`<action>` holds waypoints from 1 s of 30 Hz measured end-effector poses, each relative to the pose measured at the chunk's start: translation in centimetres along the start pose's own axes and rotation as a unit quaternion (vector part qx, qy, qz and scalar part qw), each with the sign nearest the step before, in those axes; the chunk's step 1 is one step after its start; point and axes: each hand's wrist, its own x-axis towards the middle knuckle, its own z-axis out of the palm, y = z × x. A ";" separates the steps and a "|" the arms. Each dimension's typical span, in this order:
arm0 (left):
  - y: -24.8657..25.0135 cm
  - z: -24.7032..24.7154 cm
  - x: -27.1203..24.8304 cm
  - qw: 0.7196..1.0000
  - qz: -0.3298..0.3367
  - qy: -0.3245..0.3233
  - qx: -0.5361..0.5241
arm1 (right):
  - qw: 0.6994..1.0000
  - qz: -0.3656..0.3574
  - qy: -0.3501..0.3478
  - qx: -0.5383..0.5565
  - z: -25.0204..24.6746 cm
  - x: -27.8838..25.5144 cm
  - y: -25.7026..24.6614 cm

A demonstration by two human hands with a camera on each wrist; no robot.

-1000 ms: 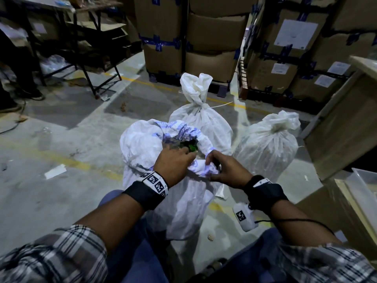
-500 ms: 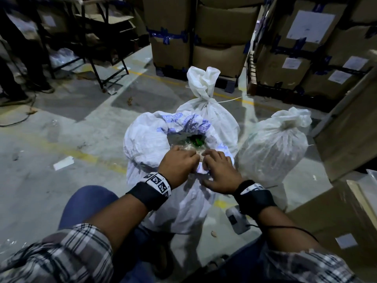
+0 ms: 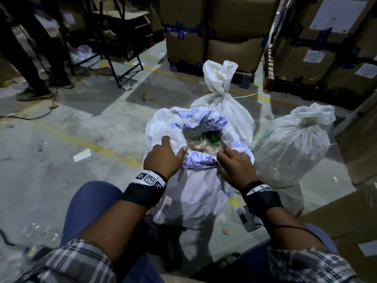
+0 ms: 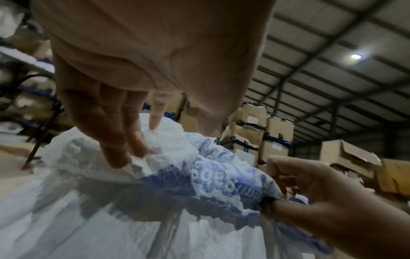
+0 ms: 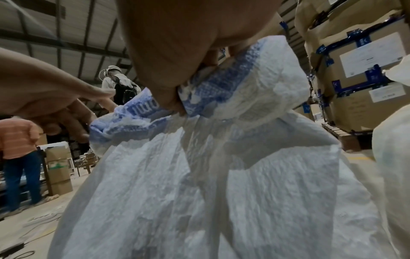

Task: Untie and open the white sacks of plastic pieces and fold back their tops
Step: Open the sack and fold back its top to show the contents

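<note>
Open sack [image 3: 193, 193] stands on the concrete floor [image 3: 61, 139], right between the person's knees, its mouth gaping and the blue-printed top rolled outward into a cuff. Inside, pale plastic pieces [image 3: 201, 147] with a dab of green among them.

Left hand [image 3: 163, 158] sits on the near-left part of the rim, fingers stretched out and spread, tips pressing down on the crumpled white fabric; the left wrist view shows those fingers [image 4: 115, 140] straight, not wrapped round anything.

Right hand [image 3: 234, 166] is on the near-right of the rim, and it has a grip: thumb under, fingers over, pinching the folded blue-lettered edge. The right wrist view is crowded, so how many fingers are clamped on the cuff is hard to say.

Behind the open one, a second sack [image 3: 222, 111] is tied at the neck, top tuft upright, touching its far side. A third sack [image 3: 291, 144], also tied, stands off to the right, just beside. Stacked cardboard boxes [image 3: 234, 33] line the back.
</note>
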 end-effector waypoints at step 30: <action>-1.0 -2.5 6.0 0.996 -0.069 -0.018 -0.050 | 0.988 -0.104 -0.087 -0.070 0.4 -1.6 -1.3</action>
